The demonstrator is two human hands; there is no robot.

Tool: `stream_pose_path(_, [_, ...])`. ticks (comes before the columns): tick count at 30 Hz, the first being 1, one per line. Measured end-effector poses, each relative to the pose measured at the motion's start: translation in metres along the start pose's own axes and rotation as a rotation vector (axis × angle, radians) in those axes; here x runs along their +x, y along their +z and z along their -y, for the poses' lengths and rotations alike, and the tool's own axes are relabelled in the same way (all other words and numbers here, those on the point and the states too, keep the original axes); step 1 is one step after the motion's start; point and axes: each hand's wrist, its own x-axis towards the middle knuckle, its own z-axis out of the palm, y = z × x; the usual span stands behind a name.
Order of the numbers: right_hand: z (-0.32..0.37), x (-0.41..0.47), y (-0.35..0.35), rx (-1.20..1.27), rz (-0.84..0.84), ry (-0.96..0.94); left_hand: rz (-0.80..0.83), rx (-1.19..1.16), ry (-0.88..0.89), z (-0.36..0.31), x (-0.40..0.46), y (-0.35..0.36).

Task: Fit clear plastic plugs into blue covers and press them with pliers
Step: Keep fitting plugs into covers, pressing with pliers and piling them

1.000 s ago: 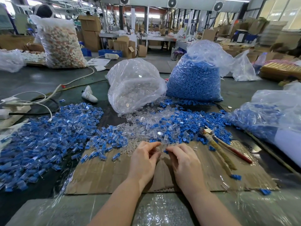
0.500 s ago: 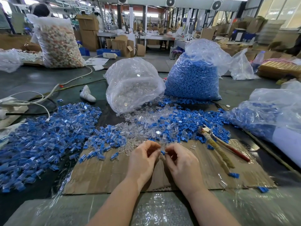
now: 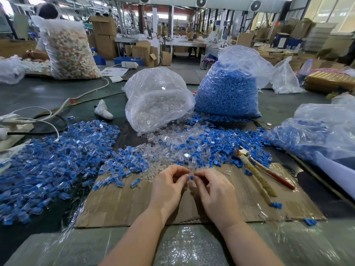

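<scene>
Factory hall, background: stacked cartons, benches and ceiling fans, blurred at distance; contents not legible.

Dark worktable (image 3: 57,93): runs out of view on all sides.

Heap of assembled blue-and-clear pieces (image 3: 53,162): left of centre, spilling past the left edge.

Bag of blue covers (image 3: 226,96): upright, far centre-right, neck open.

Second bag of blue parts (image 3: 315,135): lying at right, cut off by the picture edge; contents veiled by plastic film.

Bag of clear plastic plugs (image 3: 157,100): slumped beside the blue bag, mouth facing the worker; plugs hard to distinguish through the film.

Bag of pale mixed pieces (image 3: 71,50): far left; a person behind it is mostly hidden.

Cardboard sheet (image 3: 123,206): directly before the worker, near edge overlapped by wrinkled clear film.

Mixed scatter of loose clear plugs and blue covers (image 3: 192,146): along the cardboard's far edge.

Pliers (image 3: 257,173): lying on the cardboard at right, handles wrapped, jaws partly buried in blue covers.

Left hand (image 3: 169,187): fingers curled, fingertips pinching something clear, too small and transparent to confirm as a plug.

Right hand (image 3: 215,191): fingers curled, pinching a blue cover (image 3: 191,177), only a sliver showing between the two hands' fingertips, above the cardboard.
</scene>
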Motion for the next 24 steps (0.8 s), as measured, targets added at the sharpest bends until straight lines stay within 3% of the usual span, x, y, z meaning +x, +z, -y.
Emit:
stream_pose_path(13, [-0.0015, 0.0001, 0.0013, -0.118, -0.006, -0.031, 0.019, -0.04, -0.012, -0.0033, -0.0021, -0.0019])
stream_pose_path(24, [-0.0022, 0.0017, -0.001, -0.033, 0.019, -0.043, 0.023, -0.038, 0.026, -0.0015, -0.0001, -0.0016])
